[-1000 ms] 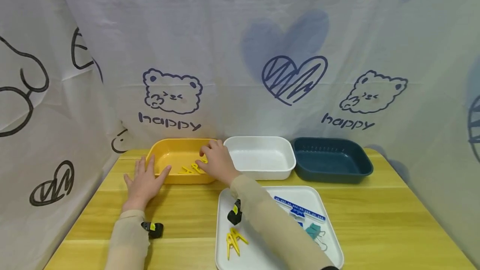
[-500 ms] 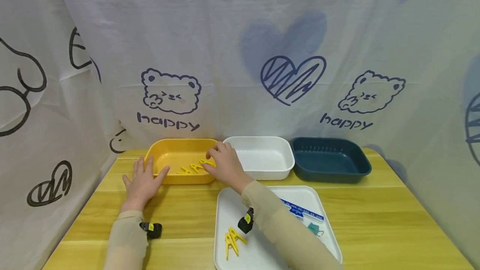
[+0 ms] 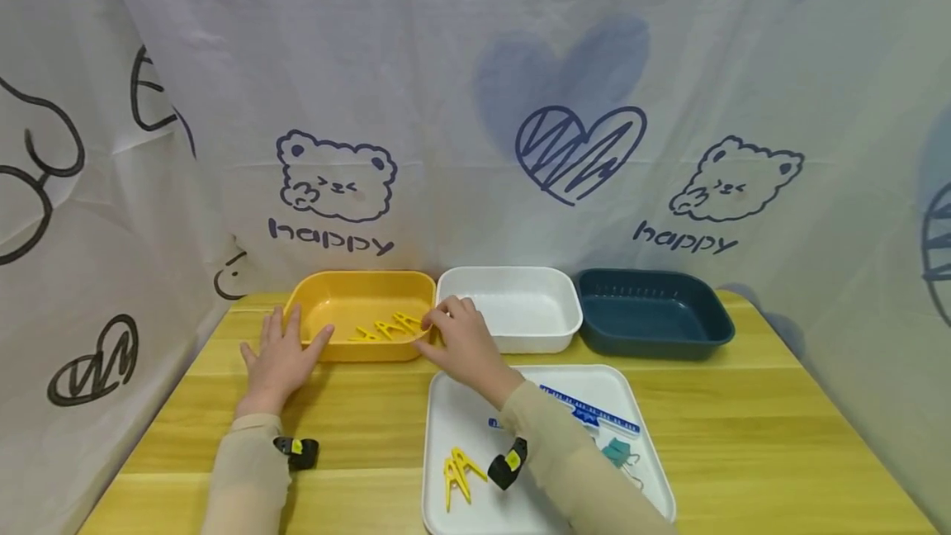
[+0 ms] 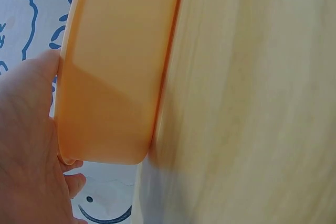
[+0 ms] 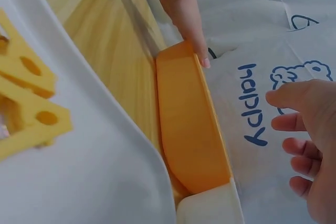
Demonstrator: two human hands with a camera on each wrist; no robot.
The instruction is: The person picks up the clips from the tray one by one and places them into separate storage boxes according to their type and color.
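My left hand rests with spread fingers at the left front corner of the yellow bin; in the left wrist view its thumb touches the rim. Inside the bin, towards the front right, lie a few yellow clothespins. By the bin's right front corner is my right hand, its fingers loosely bent. The right wrist view shows nothing held by this hand. More yellow clothespins lie at the left of the white tray, below the right hand.
A white bin and a dark blue bin stand to the right of the yellow one. On the tray are a long blue clip and a teal binder clip, partly hidden by the right arm. A printed cloth hangs behind.
My right hand has drawn back from inside the yellow bin towards the right and nearer, leaving a clothespin there beside the others. The left hand stays at the bin's corner.
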